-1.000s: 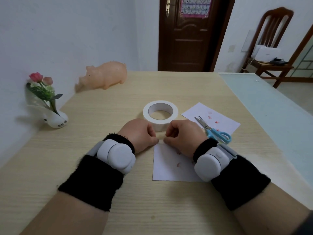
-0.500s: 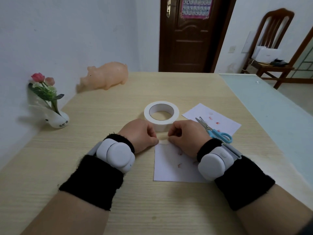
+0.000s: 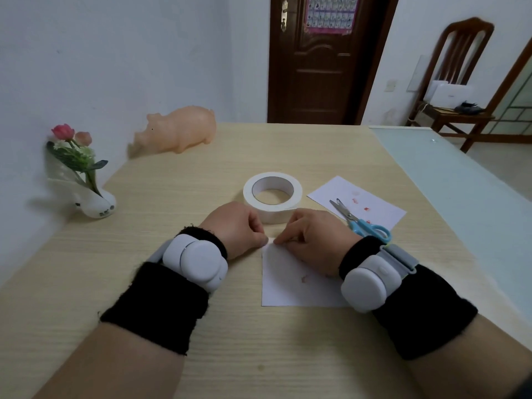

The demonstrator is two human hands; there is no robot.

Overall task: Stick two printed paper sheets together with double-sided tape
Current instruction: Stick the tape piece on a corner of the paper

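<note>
A white printed sheet [image 3: 290,280] with small red marks lies on the table in front of me. My left hand [image 3: 236,226] and my right hand [image 3: 313,237] meet at its far left corner, fingers curled. Between their fingertips shows a small white piece of tape [image 3: 270,241], which both hands pinch against the sheet's top edge. How far the tape runs under my right hand is hidden. The roll of double-sided tape [image 3: 273,197] lies flat just beyond my hands. A second printed sheet [image 3: 371,203] lies to the right, with blue-handled scissors [image 3: 365,224] on it.
An orange pig figure [image 3: 180,131] sits at the far left of the wooden table [image 3: 172,283]. A small vase with flowers [image 3: 83,180] leans against the left wall. A glass-topped surface [image 3: 449,180] adjoins the table on the right. A chair [image 3: 454,90] stands behind it.
My right hand has slid left along the sheet's top edge, closing the gap to my left hand. The left hand has stayed at the corner.
</note>
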